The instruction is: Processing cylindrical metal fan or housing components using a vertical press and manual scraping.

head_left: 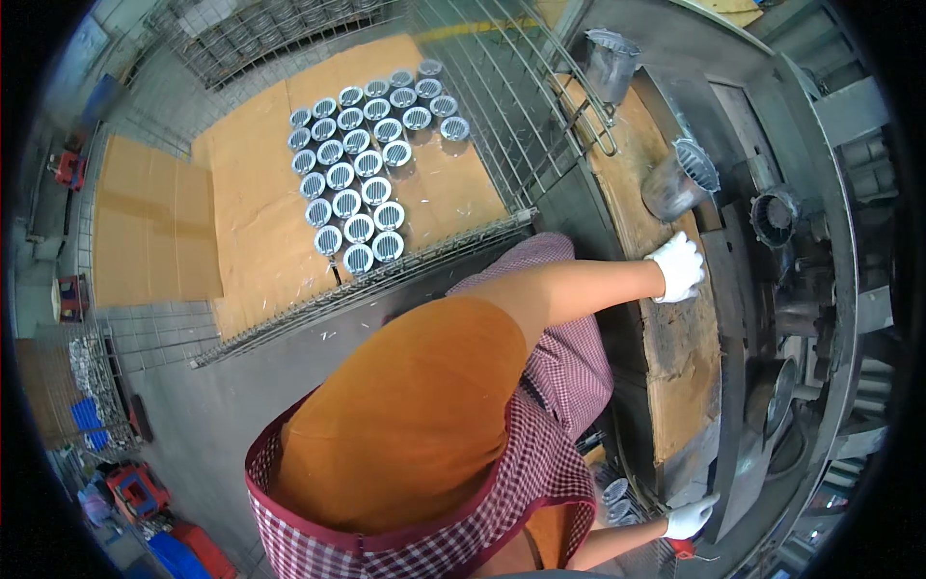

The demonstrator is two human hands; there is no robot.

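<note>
My left hand (680, 267), in a white glove, rests at the edge of a worn, board-covered ledge (675, 386). Its fingers are curled in, and nothing shows in them. Just beyond it, a grey metal cylindrical casting (675, 185) with a ragged rim leans on the ledge, apart from the hand. A second such casting (610, 69) stands farther off. Low in the view, my right hand (690, 518), also gloved in white, has its fingers stretched toward the machine's lower edge. A small red object (682, 548) lies close below it.
On the left, a wire cage (540, 106) lined with cardboard (251, 222) holds rows of round, slotted metal parts (357, 229). The machine (738, 328) fills the right side, with another ragged-rimmed casting (775, 214) at it. More metal parts (617, 497) sit beside my right forearm.
</note>
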